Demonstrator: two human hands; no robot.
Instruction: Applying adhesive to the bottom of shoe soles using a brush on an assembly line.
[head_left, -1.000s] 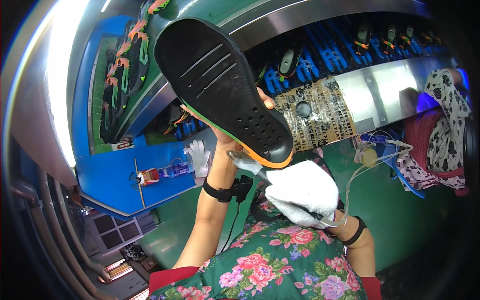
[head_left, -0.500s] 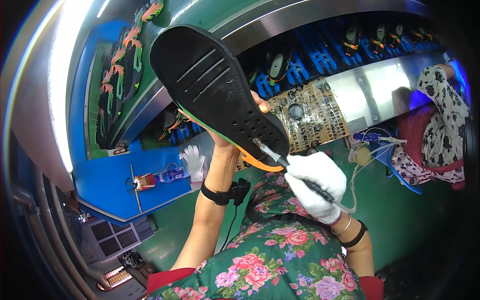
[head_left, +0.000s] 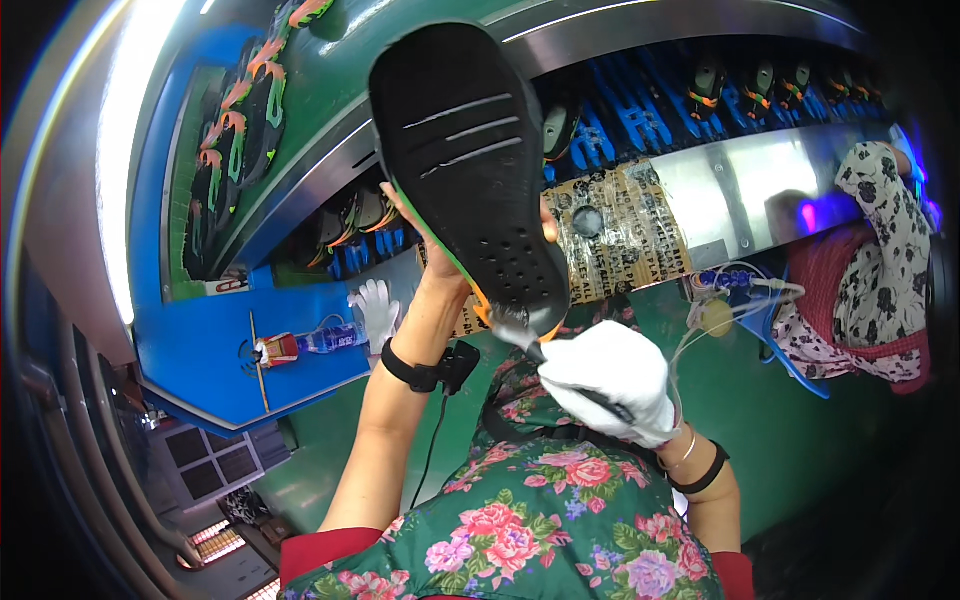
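Observation:
A black shoe sole [head_left: 465, 190] is held up in the middle, its toe end away from me. Grooves cross its wide front, small round holes dot the heel, and green and orange show along its left edge. My bare left hand [head_left: 440, 262] is closed around it from behind, with fingertips visible on both sides. In a white glove, my right hand [head_left: 612, 382] is closed on a brush [head_left: 515, 334] with a thin tube trailing from its handle. The brush tip lies at the orange heel edge; whether it touches is hard to tell.
On the blue side table [head_left: 200, 350] lie a white glove [head_left: 376, 315], a bottle [head_left: 330, 339] and a red container [head_left: 280, 348]. Taped cardboard [head_left: 630, 230] covers part of the metal ledge [head_left: 760, 190]. Shoes stand in blue racks [head_left: 640, 115] beyond. Another person [head_left: 860, 290] is at the right.
The sole has swung more upright, its toe end shifting right. My right hand has moved left and down, taking the brush from the holes to the orange heel edge.

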